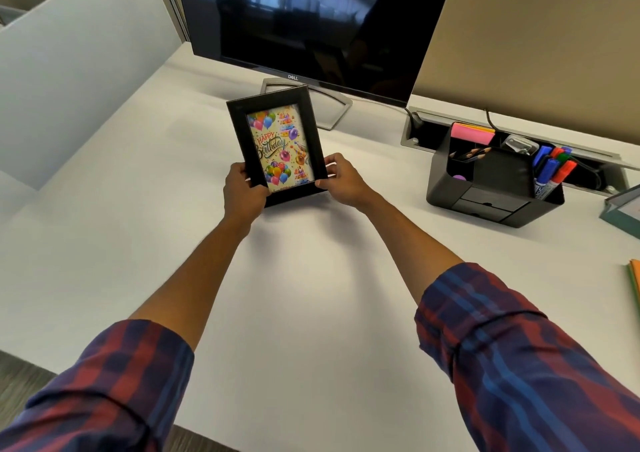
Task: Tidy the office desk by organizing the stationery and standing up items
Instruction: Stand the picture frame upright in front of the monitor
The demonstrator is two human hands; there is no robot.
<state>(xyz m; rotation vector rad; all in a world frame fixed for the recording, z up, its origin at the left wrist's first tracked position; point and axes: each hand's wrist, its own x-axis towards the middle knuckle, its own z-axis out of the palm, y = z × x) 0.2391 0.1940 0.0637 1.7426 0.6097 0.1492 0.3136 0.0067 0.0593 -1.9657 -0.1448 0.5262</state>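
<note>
Black-framed birthday picture (278, 145) stands upright, slightly tilted, on the white desk (311, 295), gripped at its lower corners by the left hand (242, 192) and right hand (343, 178). A dark monitor (311, 18) rises just behind; a black desk organizer (491, 181) with markers sits to the right.

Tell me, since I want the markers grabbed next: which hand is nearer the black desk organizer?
Right. The right hand grips the photo frame's edge facing the organizer; the left hand grips the far edge.

place: office cubicle | desk: white desk (311, 313) walled by partition panels (79, 81) | screen: dark monitor (311, 11) on a stand | supplies: black desk organizer (491, 181) with markers (550, 174), pencils (472, 153), sticky notes (472, 134) | wiring: cable slot (420, 127) behind it
</note>
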